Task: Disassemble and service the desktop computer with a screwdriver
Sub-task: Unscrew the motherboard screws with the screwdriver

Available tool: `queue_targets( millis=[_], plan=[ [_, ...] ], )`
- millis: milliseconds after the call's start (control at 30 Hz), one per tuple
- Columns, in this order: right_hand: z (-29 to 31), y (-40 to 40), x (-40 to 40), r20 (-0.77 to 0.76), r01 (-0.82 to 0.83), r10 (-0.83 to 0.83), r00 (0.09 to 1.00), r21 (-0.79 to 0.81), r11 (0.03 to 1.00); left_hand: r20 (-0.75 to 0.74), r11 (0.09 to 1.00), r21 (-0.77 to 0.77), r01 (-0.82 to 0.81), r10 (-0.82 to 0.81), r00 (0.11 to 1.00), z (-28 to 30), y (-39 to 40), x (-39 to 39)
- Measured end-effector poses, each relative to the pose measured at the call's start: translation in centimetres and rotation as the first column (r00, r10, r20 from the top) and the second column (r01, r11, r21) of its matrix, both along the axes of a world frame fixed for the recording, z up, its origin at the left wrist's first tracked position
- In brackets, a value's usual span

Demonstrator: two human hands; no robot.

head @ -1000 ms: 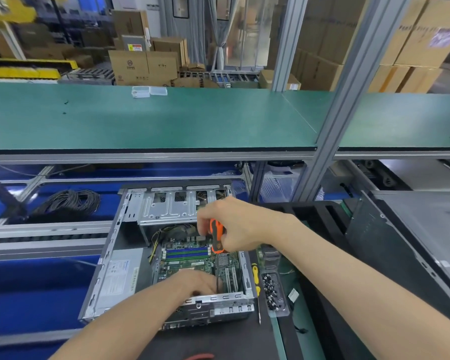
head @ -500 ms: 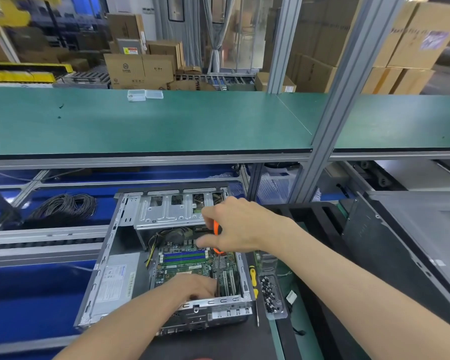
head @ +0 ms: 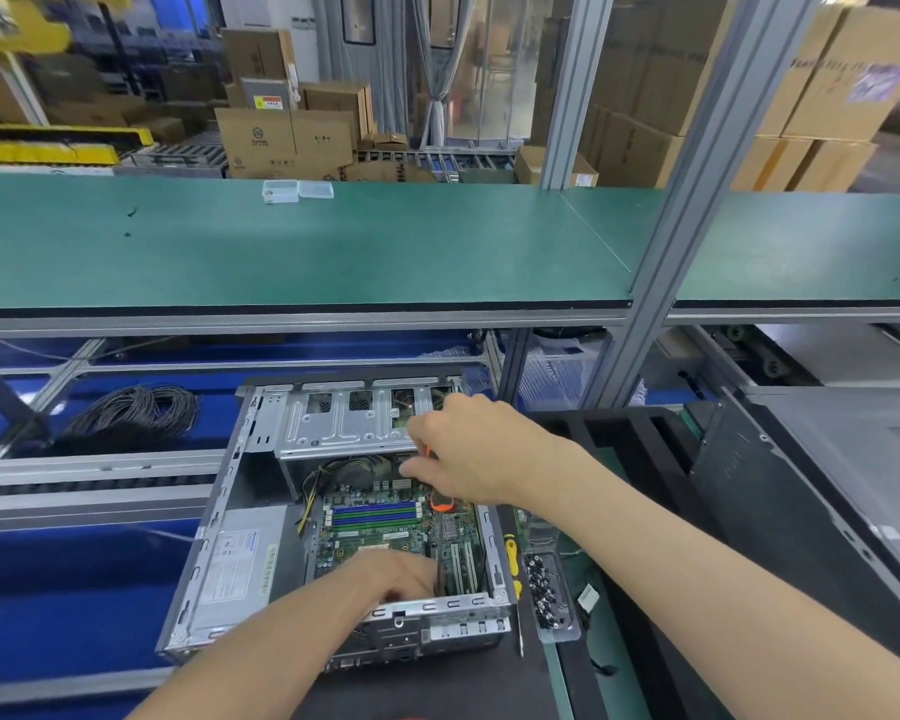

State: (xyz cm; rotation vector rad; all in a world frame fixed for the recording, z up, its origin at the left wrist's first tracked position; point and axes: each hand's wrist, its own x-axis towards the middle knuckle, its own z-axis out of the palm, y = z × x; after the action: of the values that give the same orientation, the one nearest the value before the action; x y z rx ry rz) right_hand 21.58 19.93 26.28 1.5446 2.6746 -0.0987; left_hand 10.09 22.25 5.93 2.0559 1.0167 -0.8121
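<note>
An open desktop computer case [head: 214,543] lies flat on the bench, its green motherboard [head: 370,522] and silver drive cage [head: 333,423] exposed. My right hand [head: 474,449] grips an orange-handled screwdriver [head: 441,504] over the far right part of the board, just below the drive cage. The tip is hidden by my fingers. My left hand [head: 391,576] reaches into the case near its front edge and rests on the board with its fingers curled; whether it holds anything is hidden.
A clear tray of dark screws [head: 549,595] and a yellow-handled screwdriver [head: 512,558] lie right of the case. A black side panel [head: 780,511] sits at right, a coil of black cable [head: 136,415] at left. A green shelf [head: 333,252] runs overhead behind.
My right hand with the screwdriver has moved slightly up and away toward the drive cage. The left hand has stayed in place on the board.
</note>
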Motion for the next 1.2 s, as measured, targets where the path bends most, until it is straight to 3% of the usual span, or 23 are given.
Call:
queue_targets(
  millis=[167, 233, 300, 367, 600, 667, 800, 1033, 1100, 1200],
  plan=[
    [0.9, 0.2, 0.9, -0.253, -0.150, 0.063, 0.965, -0.343, 0.927, 0.008, 1.000, 0.018, -0.015, 0.015, 1.000, -0.1, 0.1, -0.1],
    [0.7, 0.1, 0.9, -0.207, -0.093, 0.039, 0.978, -0.258, 0.962, 0.004, 0.999, 0.008, -0.031, 0.031, 1.000, -0.4, 0.2, -0.1],
    [0.1, 0.2, 0.8, -0.023, 0.021, -0.022, 1.000, -0.045, 0.999, -0.022, 0.999, -0.008, -0.046, 0.046, 0.999, -0.9, 0.2, -0.2],
    [-0.1, 0.2, 0.7, 0.001, 0.065, -0.065, 0.998, 0.012, 0.998, -0.018, 0.998, -0.016, -0.060, 0.059, 0.998, -1.4, 0.3, -0.2],
    [1.1, 0.1, 1.0, -0.265, -0.131, 0.040, 0.963, -0.336, 0.933, -0.019, 0.997, 0.041, -0.063, 0.064, 0.998, -1.7, 0.5, -0.2],
    [0.9, 0.0, 0.8, -0.252, -0.105, 0.029, 0.967, -0.294, 0.950, -0.038, 0.998, 0.027, -0.061, 0.062, 0.997, -1.7, 0.5, -0.1],
    [0.2, 0.0, 0.2, 0.022, 0.072, -0.071, 0.997, -0.018, 0.997, -0.027, 0.997, -0.006, -0.076, 0.076, 0.997, -2.0, 0.6, -0.1],
    [0.8, 0.2, 0.9, -0.224, -0.119, 0.049, 0.973, -0.310, 0.943, 0.001, 0.999, 0.021, -0.040, 0.040, 0.999, -2.3, 0.8, 0.0],
    [0.7, 0.0, 1.0, -0.213, -0.091, 0.038, 0.976, -0.246, 0.965, -0.010, 0.999, 0.021, -0.042, 0.042, 0.999, -2.4, 0.8, 0.0],
    [0.1, 0.1, 1.0, -0.022, 0.061, -0.061, 0.998, -0.018, 0.998, -0.019, 0.997, 0.016, -0.076, 0.076, 0.997, -2.6, 0.7, -0.1]
  ],
)
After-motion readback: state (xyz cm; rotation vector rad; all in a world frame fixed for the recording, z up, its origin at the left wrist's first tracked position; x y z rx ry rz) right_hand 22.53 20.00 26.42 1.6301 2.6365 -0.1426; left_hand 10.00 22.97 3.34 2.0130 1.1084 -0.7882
